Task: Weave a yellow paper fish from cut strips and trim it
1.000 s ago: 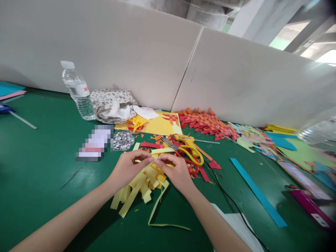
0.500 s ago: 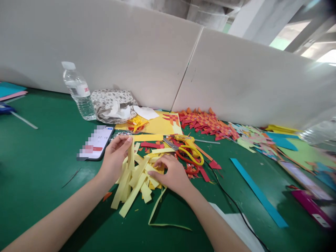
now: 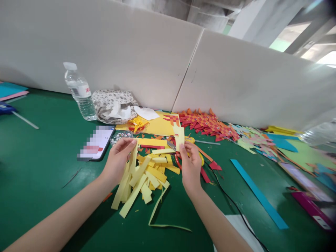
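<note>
My left hand [image 3: 118,159] is closed, pinching the ends of paper strips; a deep-yellow strip [image 3: 153,142] reaches out to the right and a pale one hangs down. Raised to the right, my right hand [image 3: 191,166] grips a short pale-yellow paper strip [image 3: 180,138] between thumb and fingers. Below and between the hands lies a loose pile of pale and deep-yellow paper strips [image 3: 153,175]. Scissors with a yellow and red handle [image 3: 178,160] lie behind my right hand, mostly covered by it. The yellow glue gun [image 3: 189,139] is partly hidden there too.
A phone [image 3: 98,141] and a water bottle [image 3: 81,94] stand left of the pile. Red-orange woven paper fish [image 3: 207,122] are heaped against the partition [image 3: 118,52]. A blue strip [image 3: 258,192] and black cord [image 3: 225,192] lie on the right of the green table [image 3: 47,157].
My right hand has lifted from the pile, moving right and up with a pale-yellow paper strip now in its fingers. My left hand has stayed nearly in place, still pinching its strips.
</note>
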Motion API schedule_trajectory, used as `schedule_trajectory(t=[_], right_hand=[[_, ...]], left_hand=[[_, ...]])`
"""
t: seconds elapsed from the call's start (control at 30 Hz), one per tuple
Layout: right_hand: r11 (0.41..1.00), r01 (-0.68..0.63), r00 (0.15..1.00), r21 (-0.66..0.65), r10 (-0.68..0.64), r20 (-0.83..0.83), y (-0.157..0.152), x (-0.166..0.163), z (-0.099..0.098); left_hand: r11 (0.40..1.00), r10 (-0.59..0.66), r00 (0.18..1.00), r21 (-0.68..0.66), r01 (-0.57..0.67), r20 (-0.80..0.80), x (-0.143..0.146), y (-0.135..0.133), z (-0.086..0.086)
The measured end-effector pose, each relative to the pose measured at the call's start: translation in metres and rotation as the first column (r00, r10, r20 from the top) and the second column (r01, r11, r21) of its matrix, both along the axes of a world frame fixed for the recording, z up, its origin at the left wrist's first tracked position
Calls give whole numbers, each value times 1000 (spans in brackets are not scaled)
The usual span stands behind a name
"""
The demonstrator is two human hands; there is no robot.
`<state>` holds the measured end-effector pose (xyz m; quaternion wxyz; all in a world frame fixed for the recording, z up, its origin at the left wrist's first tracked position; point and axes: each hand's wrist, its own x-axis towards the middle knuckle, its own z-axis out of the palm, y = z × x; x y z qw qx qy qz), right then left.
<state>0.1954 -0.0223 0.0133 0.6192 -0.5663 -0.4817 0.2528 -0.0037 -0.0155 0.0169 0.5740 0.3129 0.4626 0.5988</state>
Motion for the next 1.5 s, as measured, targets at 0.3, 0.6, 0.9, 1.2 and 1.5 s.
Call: schedule_trajectory(t=[0.3, 0.6, 0.9, 1.2, 1.5], right_hand=[[999, 0, 994, 50, 5, -105, -1, 0, 2], [966, -244, 915, 79, 257, -311, -4, -1, 13], [970, -234, 941, 73, 245, -235, -3, 0, 0], [971, -224, 952, 87, 237, -196, -2, 1, -6], [986, -121, 983, 119, 135, -120, -7, -1, 1]], left_hand=[[990, -81, 980, 101, 100, -182, 5, -5, 5], [998, -42, 988, 47, 49, -146, 4, -4, 4], [999, -8, 994, 52, 14, -112, 3, -3, 4], [998, -12, 992, 64, 20, -124, 3, -3, 5], [995, -46, 992, 87, 56, -115, 4, -4, 5]])
